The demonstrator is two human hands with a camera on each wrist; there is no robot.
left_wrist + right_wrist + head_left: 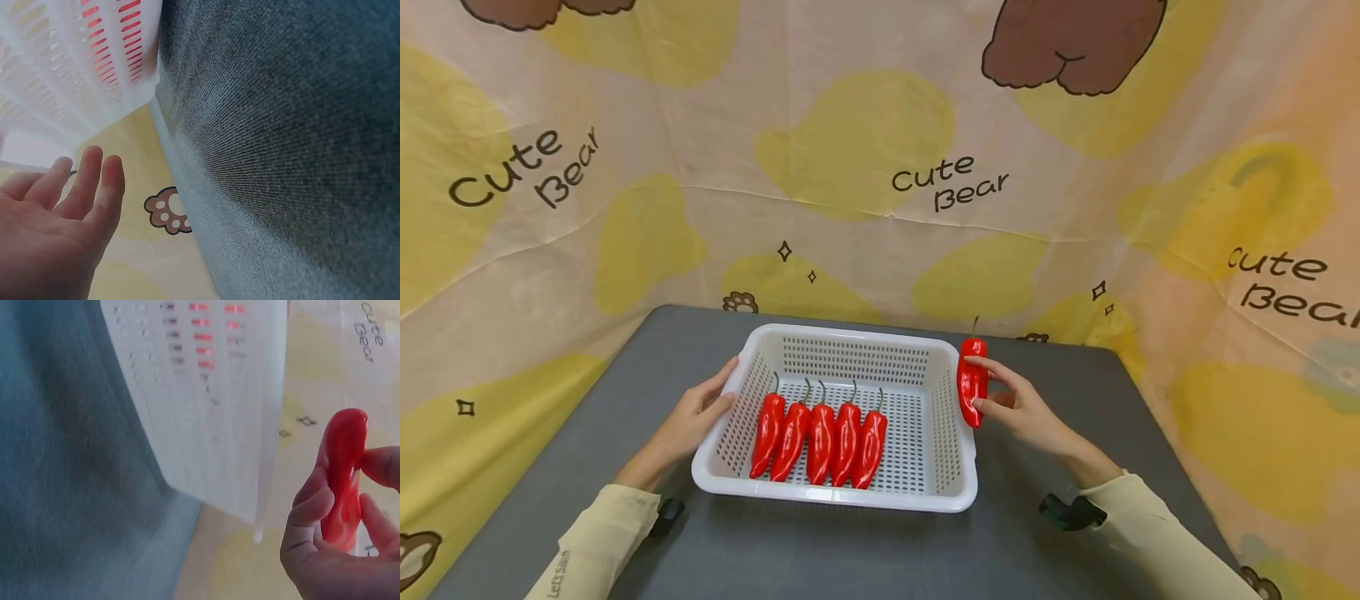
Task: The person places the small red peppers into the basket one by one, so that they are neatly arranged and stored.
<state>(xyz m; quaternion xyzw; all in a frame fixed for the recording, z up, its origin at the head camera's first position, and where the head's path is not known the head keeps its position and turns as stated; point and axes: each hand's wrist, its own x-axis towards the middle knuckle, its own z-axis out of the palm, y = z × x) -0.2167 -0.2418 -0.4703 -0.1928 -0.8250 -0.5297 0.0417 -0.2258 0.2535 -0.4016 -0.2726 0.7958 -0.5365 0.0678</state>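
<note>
A white plastic basket (820, 497) with slotted walls sits on the dark table. Inside it, several glossy red peppers (822, 442) lie side by side, stems pointing away, in the left and middle part. At the basket's left rim, my left hand (694, 417) holds the edge with the thumb on top and the fingers outside; the left wrist view shows spread fingers (90, 187) beside the wall. My right hand (1018, 408) grips another red pepper (972, 379) upright, stem up, just outside the right rim. In the right wrist view, thumb and fingers surround this pepper (344, 462).
A grey cloth-like table top (880, 550) extends around the basket. Behind it and at both sides hangs a yellow and cream curtain (850, 142) printed with bears and lettering. Dark wrist devices (1071, 512) sit at both sleeves.
</note>
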